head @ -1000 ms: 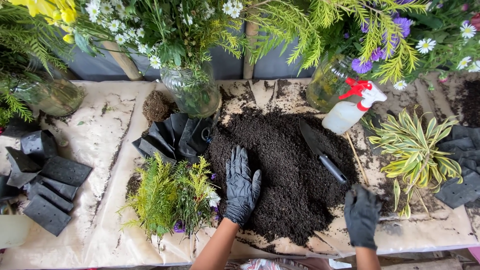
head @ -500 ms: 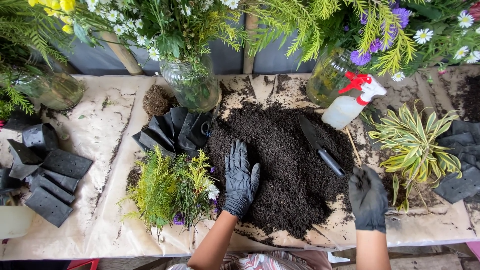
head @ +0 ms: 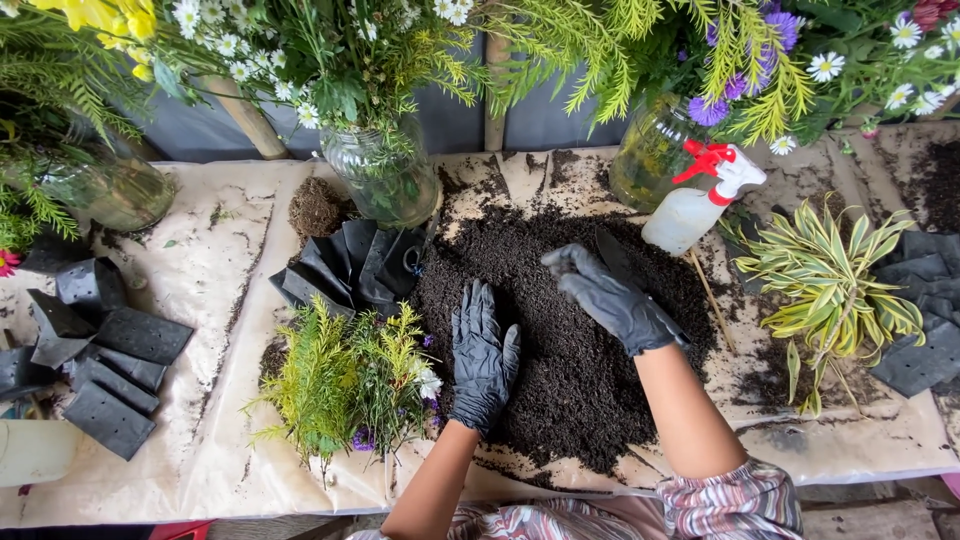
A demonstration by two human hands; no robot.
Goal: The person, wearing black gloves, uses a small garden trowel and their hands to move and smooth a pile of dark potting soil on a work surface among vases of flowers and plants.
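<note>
Starting at your far left, folded black grow bags (head: 95, 365) lie scattered on the paper-covered worktop (head: 215, 270), below a glass jar of greenery (head: 115, 190). Next along, a second fan of black bags (head: 345, 265) sits in front of the glass vase of white flowers (head: 385, 180), and a small bunch of green cuttings with purple blooms (head: 345, 385) lies just beside your left hand (head: 483, 355).

That left hand, in a black glove, rests flat and open on the near-left edge of the soil heap (head: 570, 370), fingers spread, gripping nothing; it has barely shifted over the last second.

Your right hand (head: 610, 298) is what changed. A second ago it hung off the right edge of the heap; half a second ago it was at the trowel handle; now it has swung in over the middle of the soil, fingers curled. A dark blade tip (head: 608, 250) shows just behind it, so it looks closed on the trowel, though the handle is hidden under the glove. I judge the scooping tool is now in hand over the soil.

Further right stand a white spray bottle with a red trigger (head: 695, 205), a thin wooden stick (head: 712, 300), and a striped-leaf plant (head: 835, 280) lying on the paper, with more black bags (head: 925, 320) beyond.
</note>
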